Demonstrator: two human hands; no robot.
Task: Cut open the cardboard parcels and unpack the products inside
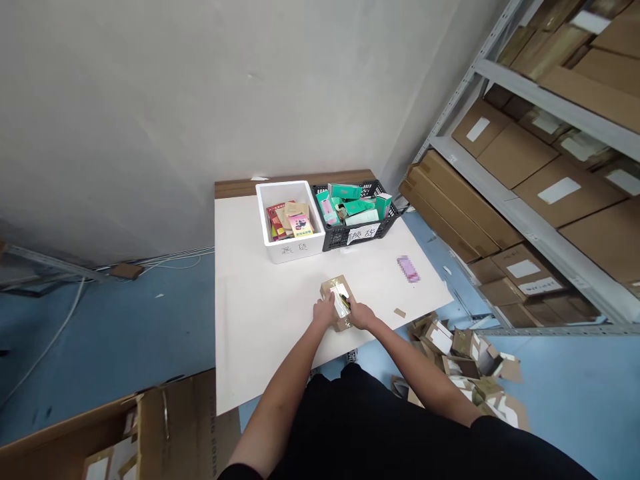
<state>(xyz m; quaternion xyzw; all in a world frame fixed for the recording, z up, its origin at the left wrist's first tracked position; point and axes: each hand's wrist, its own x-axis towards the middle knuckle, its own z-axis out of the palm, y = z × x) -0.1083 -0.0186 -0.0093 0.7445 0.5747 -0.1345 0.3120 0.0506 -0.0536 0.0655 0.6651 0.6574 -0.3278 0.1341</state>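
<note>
A small taped cardboard box with a white label on top lies near the front of the white table. My left hand grips the box along its left side, thumb toward the top. In my right hand is a black and yellow utility knife, held over the label and tape on the box top. The fingers of my right hand are closed around it, and the blade's contact with the tape is too small to make out.
Behind the box stand a white foam bin of packets and a black basket of green boxes. A blurred pink item and a cardboard scrap lie rightward. Opened cartons litter the floor beside loaded shelves.
</note>
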